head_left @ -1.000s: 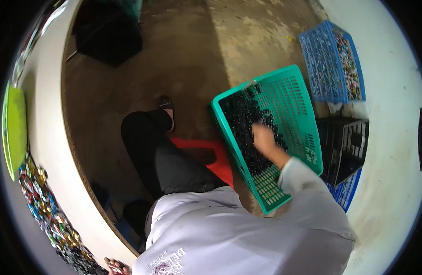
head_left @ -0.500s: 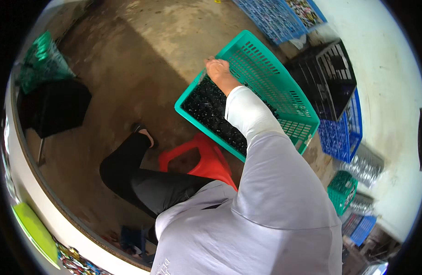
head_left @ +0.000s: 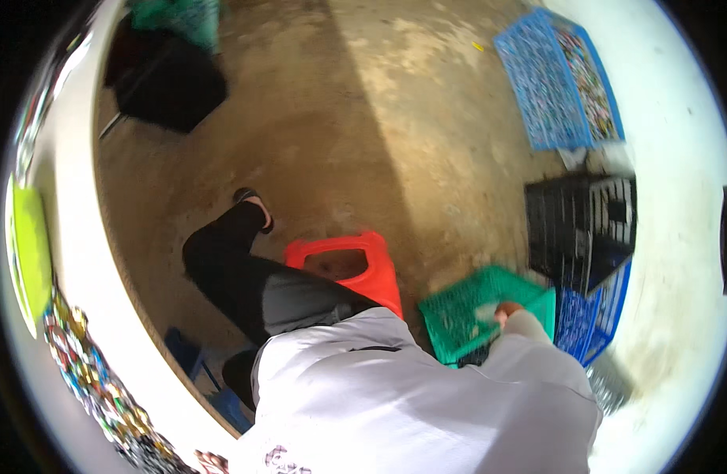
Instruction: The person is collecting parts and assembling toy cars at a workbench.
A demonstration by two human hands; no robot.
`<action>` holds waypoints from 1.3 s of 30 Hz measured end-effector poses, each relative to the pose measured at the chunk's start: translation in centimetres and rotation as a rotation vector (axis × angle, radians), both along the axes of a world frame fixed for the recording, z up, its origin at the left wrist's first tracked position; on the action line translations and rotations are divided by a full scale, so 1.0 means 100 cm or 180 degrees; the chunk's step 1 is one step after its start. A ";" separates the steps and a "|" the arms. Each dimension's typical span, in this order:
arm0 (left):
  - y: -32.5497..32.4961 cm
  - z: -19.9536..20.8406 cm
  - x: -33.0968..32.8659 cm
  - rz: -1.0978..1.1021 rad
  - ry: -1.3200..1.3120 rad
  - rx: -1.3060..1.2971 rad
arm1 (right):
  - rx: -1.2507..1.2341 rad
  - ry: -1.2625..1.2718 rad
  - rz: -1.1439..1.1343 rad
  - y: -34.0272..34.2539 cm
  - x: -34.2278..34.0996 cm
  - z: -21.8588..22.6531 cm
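My right hand (head_left: 506, 310) reaches over the green plastic basket (head_left: 494, 280) at the lower right, its white cuff and sleeve coming across the basket's near side. The fingers are small and blurred, so their grip does not show. A pale, smeared patch (head_left: 486, 313) lies right beside the fingertips; what it is I cannot make out. Small black pieces (head_left: 476, 355) show in the basket's near part, partly hidden by my sleeve. My left hand is out of the picture.
A red plastic stool (head_left: 386, 278) stands by my leg. Along the right wall are a black crate (head_left: 573, 229), a dark blue basket (head_left: 577, 320) and a light blue basket (head_left: 537, 83) of small pieces. A white table edge (head_left: 114, 237) runs along the left.
My view has swung right, so the green basket appears lower and farther right. My right hand has gone from near the basket's far-left rim to over its inside on the right.
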State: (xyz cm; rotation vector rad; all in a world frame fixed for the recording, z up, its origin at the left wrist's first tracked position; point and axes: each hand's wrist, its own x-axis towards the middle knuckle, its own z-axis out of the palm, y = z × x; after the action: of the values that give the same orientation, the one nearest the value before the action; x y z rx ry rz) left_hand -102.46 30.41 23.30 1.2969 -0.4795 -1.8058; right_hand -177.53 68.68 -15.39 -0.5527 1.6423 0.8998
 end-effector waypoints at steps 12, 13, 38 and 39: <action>0.083 0.048 -0.060 0.1647 0.0216 -0.0324 | -0.2969 -0.1650 -0.1604 -0.510 0.106 0.143; 0.076 0.055 -0.073 0.1901 -0.0413 -0.0198 | -0.3117 -0.2002 -0.1911 -0.528 0.118 0.158; 0.141 0.013 -0.086 0.3782 -0.0879 -0.1522 | -0.2565 -0.6117 0.2870 -0.403 0.621 0.398; 0.144 0.011 -0.084 0.3768 -0.0939 -0.1525 | -0.2567 -0.6169 0.2820 -0.398 0.624 0.397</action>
State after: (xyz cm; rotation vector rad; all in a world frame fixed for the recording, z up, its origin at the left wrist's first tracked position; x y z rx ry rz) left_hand -110.81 44.81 24.36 1.1095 -0.1810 -0.4822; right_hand -115.14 28.90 24.35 -1.9289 -0.2387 -0.1123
